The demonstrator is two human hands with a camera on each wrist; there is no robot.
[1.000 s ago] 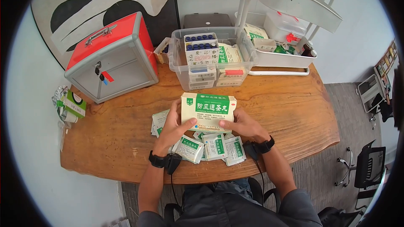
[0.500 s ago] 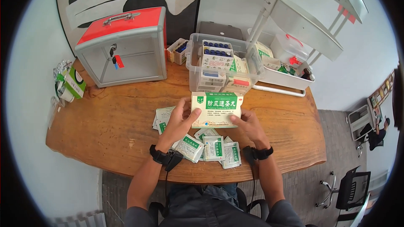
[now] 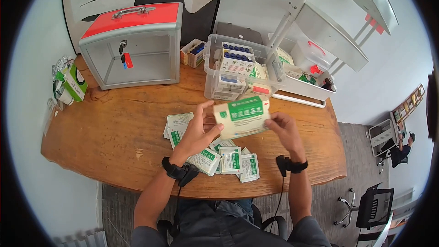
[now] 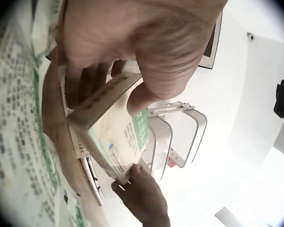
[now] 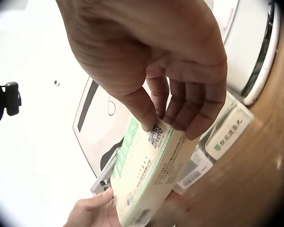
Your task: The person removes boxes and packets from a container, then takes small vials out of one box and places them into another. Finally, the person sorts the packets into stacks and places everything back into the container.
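A cream and green medicine box (image 3: 242,118) with Chinese lettering is held up above the table, tilted, its printed face toward the head camera. At its left end, my left hand (image 3: 197,132) grips it with the thumb on the front, and the left wrist view shows the fingers behind. My right hand (image 3: 287,132) pinches the right end, with the thumb beside a QR code (image 5: 156,136) in the right wrist view. Under the hands lie several white and green sachets (image 3: 230,160), some of them partly hidden by the left hand and wrist.
A clear plastic bin (image 3: 211,80) with medicine boxes stands behind the held box. To its left are a small carton of blue-capped vials (image 3: 196,50) and a red-topped case (image 3: 132,45). A white rack (image 3: 315,93) rises at the back right of the wooden table (image 3: 114,132).
The box has tilted, its right end now higher, and moved slightly right in the head view. The right hand has shifted right along to the box's end. The head view has also turned.
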